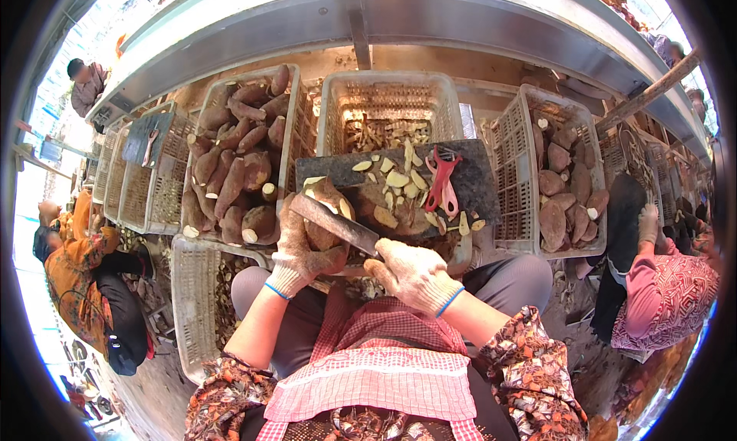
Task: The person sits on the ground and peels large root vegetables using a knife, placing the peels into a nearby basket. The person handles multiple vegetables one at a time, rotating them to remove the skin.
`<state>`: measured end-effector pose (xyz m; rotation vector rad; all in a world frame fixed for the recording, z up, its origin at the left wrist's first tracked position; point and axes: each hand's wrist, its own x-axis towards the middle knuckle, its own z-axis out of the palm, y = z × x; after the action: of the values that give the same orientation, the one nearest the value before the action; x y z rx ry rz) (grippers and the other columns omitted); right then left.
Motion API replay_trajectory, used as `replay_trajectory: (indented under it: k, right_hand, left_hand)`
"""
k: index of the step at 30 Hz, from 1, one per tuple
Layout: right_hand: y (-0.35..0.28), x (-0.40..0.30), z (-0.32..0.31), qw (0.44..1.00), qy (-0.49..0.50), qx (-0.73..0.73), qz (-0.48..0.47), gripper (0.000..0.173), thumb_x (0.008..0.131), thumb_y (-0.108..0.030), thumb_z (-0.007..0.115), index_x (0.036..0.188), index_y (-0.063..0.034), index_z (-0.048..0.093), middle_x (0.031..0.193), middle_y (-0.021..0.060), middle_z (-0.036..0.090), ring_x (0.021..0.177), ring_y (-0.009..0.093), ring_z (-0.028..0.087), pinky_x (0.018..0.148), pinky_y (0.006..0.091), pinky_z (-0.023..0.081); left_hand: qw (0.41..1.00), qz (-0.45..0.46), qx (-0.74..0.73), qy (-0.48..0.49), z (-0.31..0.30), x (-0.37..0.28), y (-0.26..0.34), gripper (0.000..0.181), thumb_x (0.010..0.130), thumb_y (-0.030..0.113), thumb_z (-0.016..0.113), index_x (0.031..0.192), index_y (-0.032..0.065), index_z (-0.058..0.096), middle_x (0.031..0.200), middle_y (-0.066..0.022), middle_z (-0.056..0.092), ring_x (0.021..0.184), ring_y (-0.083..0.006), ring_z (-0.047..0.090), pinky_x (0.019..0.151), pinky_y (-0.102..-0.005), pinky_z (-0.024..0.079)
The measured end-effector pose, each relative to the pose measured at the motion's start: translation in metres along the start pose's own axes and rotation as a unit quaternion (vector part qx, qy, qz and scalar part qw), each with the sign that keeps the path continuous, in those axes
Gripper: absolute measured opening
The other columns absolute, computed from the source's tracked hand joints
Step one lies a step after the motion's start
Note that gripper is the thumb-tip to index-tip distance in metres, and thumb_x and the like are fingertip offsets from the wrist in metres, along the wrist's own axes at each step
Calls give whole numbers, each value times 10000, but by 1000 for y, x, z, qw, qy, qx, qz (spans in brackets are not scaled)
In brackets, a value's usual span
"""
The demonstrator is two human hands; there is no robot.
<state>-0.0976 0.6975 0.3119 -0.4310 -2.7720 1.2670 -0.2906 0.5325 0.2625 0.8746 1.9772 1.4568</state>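
Observation:
My left hand [299,254], in a knitted work glove with a blue cuff edge, grips a large brown tuber [320,234] that shows pale cut patches. In my gloved right hand [411,274] is the handle of a broad-bladed knife [337,223]. Its blade lies slantwise across the tuber, the tip near my left fingers. Just beyond is a dark cutting board [478,179], strewn with pale cut pieces [397,179] and peel. Two peelers, one red [442,179] and one pink [449,202], lie on its right half, partly overlapping.
A plastic crate [293,136] full of tubers stands left, another [521,170] right. Behind the board, a crate [391,79] holds peelings. A low crate [193,303] sits by my left knee. A metal ledge [460,23] spans the back. People sit at left [86,268] and right [662,297].

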Motion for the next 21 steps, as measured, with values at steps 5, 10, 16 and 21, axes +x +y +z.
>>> replay_trajectory:
  k: [5, 10, 16, 21]
  right_hand:
    - [12, 36, 10, 1000, -2, -21, 21, 393, 1033, -407, 523, 1020, -14, 525, 845, 254, 668, 821, 451, 668, 723, 520, 525]
    - [34, 75, 6, 977, 28, 67, 200, 507, 1018, -468, 480, 1136, 12, 598, 1086, 321, 664, 1090, 470, 621, 935, 521, 483]
    - [21, 21, -11, 989, -22, 136, 52, 333, 1021, -411, 562, 1024, -78, 558, 768, 223, 632, 829, 446, 650, 704, 514, 494]
    - [9, 10, -23, 998, -64, 2, -22, 356, 1017, -403, 571, 1021, -48, 553, 797, 205, 624, 777, 424, 656, 665, 492, 506]
  left_hand:
    - [969, 41, 242, 43, 6, 7, 24, 1243, 514, 315, 958, 1536, 27, 312, 1533, -239, 329, 1434, -391, 355, 1181, -443, 343]
    - [948, 104, 302, 0, -1, -1, 11, 1303, 497, 324, 957, 1549, -9, 264, 1560, -309, 264, 1446, -455, 322, 1189, -456, 347]
    - [985, -24, 165, 44, -10, -6, -3, 1334, 499, 263, 978, 1561, -14, 219, 1469, -210, 391, 1394, -338, 412, 1168, -409, 367]
    - [997, -28, -69, -27, 8, -4, 5, 961, 642, 256, 925, 1434, 52, 421, 1282, -125, 582, 1291, -248, 517, 1109, -415, 426]
